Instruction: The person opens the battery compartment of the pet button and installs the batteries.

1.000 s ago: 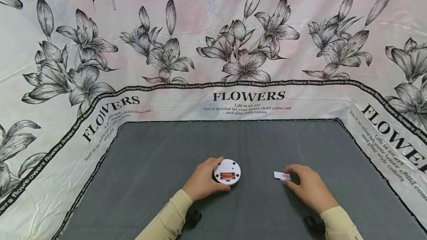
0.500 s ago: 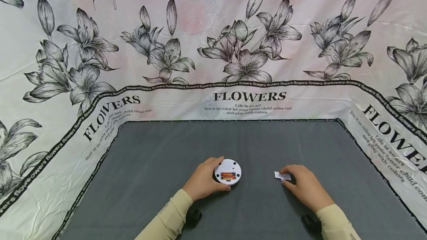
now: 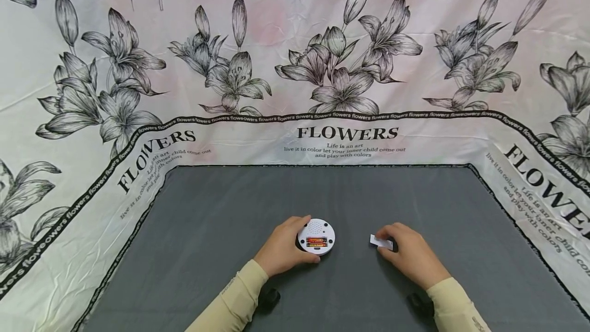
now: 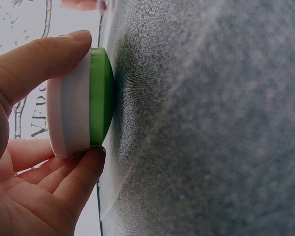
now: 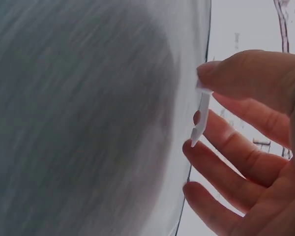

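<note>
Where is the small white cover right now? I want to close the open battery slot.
In the head view, the small white cover is pinched in the right hand, on the grey cloth just right of the round white device.

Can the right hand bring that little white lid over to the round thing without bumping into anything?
Probably yes. The right hand already pinches the lid, and only bare grey cloth lies between it and the round device, which the left hand holds with its battery slot facing up.

On the grey mat (image 3: 230, 204), the left hand (image 3: 280, 248) grips a round white device (image 3: 316, 236); the right hand (image 3: 412, 260) pinches a small white cover (image 3: 380, 241).
</note>
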`<act>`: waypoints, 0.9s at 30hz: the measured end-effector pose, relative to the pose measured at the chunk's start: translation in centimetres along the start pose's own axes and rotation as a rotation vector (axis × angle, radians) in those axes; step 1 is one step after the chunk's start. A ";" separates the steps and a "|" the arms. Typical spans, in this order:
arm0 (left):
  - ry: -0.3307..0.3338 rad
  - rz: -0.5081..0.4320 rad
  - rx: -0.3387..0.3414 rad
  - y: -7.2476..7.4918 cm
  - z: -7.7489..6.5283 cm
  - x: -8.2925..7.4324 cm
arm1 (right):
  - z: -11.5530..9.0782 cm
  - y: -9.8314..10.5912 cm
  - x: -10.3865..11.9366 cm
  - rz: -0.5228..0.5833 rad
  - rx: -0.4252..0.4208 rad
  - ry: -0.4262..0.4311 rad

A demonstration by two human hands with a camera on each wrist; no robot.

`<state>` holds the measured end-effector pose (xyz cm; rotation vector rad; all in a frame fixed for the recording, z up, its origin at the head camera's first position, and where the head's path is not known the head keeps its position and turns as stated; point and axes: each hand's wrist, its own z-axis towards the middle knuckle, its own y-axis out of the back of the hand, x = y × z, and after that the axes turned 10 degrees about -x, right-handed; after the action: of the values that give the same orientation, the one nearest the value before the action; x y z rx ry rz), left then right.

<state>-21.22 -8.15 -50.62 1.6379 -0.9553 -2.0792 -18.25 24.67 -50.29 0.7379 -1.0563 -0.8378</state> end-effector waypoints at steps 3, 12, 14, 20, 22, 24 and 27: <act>0.003 0.004 -0.001 0.1 0.0 0.1 | 0.6 -0.6 1.5 0.025 -0.031 0.054; 0.011 0.042 0.001 -0.1 0.3 0.2 | 2.1 -2.4 5.3 0.123 -0.095 0.193; 0.000 0.045 0.003 -0.1 0.4 0.2 | 2.3 -2.7 6.1 0.143 -0.107 0.225; -0.035 0.059 0.008 0.0 0.3 0.4 | 2.7 -4.4 8.5 0.176 -0.093 0.326; -0.048 0.058 0.010 0.0 0.2 0.5 | 2.7 -4.9 9.0 0.173 -0.081 0.347; -0.058 0.052 0.009 0.1 0.2 0.6 | 2.6 -5.4 9.4 0.169 -0.075 0.369; -0.062 0.052 0.003 0.2 0.1 0.8 | 2.5 -5.9 9.8 0.164 -0.080 0.396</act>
<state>-21.59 -8.76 -51.06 1.5423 -1.0107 -2.1059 -19.45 13.00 -50.17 0.7037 -0.7130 -0.5598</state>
